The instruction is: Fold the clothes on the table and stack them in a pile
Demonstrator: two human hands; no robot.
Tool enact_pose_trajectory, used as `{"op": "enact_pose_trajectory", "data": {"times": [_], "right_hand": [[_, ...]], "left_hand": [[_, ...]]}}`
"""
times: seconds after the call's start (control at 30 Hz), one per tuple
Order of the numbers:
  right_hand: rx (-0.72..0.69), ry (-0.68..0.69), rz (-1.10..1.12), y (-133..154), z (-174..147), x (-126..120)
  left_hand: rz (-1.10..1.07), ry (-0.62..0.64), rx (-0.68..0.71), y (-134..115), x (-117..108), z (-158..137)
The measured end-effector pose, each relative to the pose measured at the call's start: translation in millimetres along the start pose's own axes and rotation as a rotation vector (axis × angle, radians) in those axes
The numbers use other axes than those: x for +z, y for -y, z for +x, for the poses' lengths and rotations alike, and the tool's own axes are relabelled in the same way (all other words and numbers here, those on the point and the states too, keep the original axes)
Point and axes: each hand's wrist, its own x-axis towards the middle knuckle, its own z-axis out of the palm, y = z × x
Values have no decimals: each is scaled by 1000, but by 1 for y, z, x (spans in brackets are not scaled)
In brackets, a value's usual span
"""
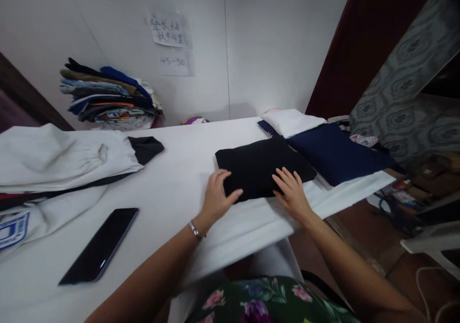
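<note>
While a dark-screened smartphone [98, 246] lies off to the left on the white-covered table [176, 184], the left hand [217, 196] touches the near left edge of a folded black garment [253, 165], thumb and fingers parted. The right hand [293, 193] rests with fingers apart on the garment's right side. Against its far right end lies a folded navy garment [338, 153]; farther back, a stack of folded clothes [111, 98] stands near the wall [269, 40].
</note>
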Motion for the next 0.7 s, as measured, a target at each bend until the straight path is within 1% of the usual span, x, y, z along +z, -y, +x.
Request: {"op": "enact_pose_trajectory", "data": {"times": [0.07, 0.13, 0.2, 0.3, 0.4, 0.47, 0.53, 0.57, 0.63, 0.67, 0.7], "right_hand": [[16, -18, -37, -11, 4, 5], [24, 3, -60, -19, 6, 11], [23, 35, -62, -25, 5, 18], [19, 54, -17, -26, -1, 22], [52, 3, 88, -21, -13, 15], [128, -102, 193, -17, -25, 7], [292, -245, 362, -13, -39, -2], [418, -317, 488, -12, -46, -5], [728, -422, 821, -9, -56, -10], [877, -436, 1007, -8, -58, -11], [996, -425, 1186, -8, -58, -11]], "left_hand": [[74, 54, 72, -2, 2, -19], [138, 117, 105, -4, 5, -25], [191, 180, 82, -4, 8, -22], [246, 251, 3, -6, 9, -16], [199, 251, -27, -8, 4, -15], [73, 241, -40, -6, -2, -15], [-115, 203, -118, -1, -7, -12], [-219, 159, -205, 2, -9, -9], [-430, 53, -468, 9, -10, 0], [-526, 22, -617, 12, -10, 5], [-609, 24, -753, 14, -9, 11]]}}
